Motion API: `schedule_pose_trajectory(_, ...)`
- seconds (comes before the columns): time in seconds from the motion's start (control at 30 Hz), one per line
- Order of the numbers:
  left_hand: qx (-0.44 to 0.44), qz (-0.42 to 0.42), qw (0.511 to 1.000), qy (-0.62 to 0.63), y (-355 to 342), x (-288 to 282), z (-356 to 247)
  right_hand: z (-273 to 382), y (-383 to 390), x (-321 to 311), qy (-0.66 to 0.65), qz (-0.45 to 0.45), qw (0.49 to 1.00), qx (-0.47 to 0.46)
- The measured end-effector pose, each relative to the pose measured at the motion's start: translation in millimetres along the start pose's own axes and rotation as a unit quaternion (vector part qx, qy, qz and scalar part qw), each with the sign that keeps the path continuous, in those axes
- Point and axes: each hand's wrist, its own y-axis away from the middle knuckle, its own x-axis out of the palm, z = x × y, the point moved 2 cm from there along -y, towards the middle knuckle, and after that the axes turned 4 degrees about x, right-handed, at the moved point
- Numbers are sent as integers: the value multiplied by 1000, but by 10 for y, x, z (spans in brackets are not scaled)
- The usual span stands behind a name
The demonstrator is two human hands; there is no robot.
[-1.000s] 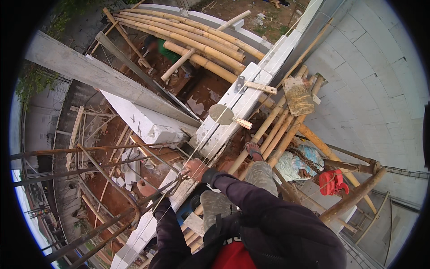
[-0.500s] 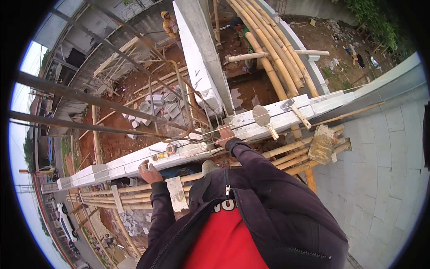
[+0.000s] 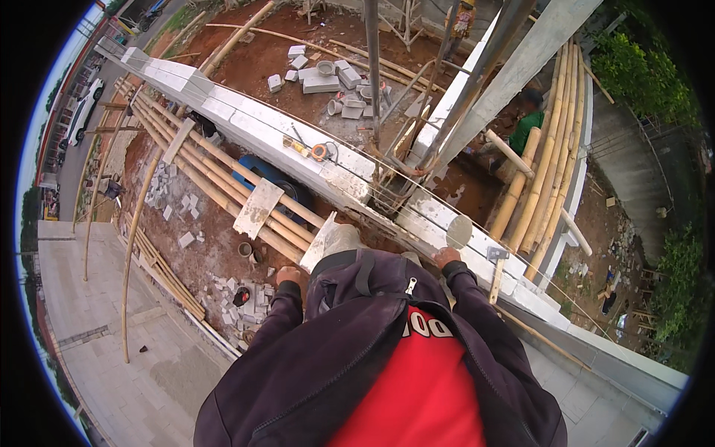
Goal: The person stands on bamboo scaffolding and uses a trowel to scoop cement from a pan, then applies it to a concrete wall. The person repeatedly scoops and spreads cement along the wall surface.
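My right hand point(image 3: 447, 257) is at the near edge of the white block wall point(image 3: 253, 119), closed around the handle end of a trowel point(image 3: 459, 232). The trowel's round grey blade lies on top of the blocks; the hand covers its handle. Just right of it rests a hammer point(image 3: 497, 255) with a pale wooden handle. My left hand point(image 3: 290, 277) is low beside the bamboo poles point(image 3: 290, 235), near a mortar-stained board point(image 3: 328, 237). Its fingers are too foreshortened to read. An orange ring-shaped tool point(image 3: 319, 152) sits on the wall top.
Steel bars point(image 3: 372, 74) rise from a gap in the wall, beside a concrete column point(image 3: 514, 82). A taut string runs along the blocks. Another mortar-smeared board point(image 3: 258, 207) lies across the bamboo. Beyond the wall, a person in green point(image 3: 527, 130) works near bundled bamboo point(image 3: 555, 156).
My view has swung to the left. My right hand has left the gap by the steel bars and closed on the trowel handle. My left hand has drawn back from the wall top.
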Motion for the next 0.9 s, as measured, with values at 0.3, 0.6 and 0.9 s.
schedule_pose_trajectory(0.3,172,145,911,-345,120,254,716,-446,289,210,-202,33,961,184)
schedule_pose_trajectory(0.6,-108,36,977,182,84,-179,-130,-576,333,559,-263,25,949,172)
schedule_pose_trajectory(0.9,-125,92,959,238,-116,-126,330,-476,129,939,-219,-194,956,33)
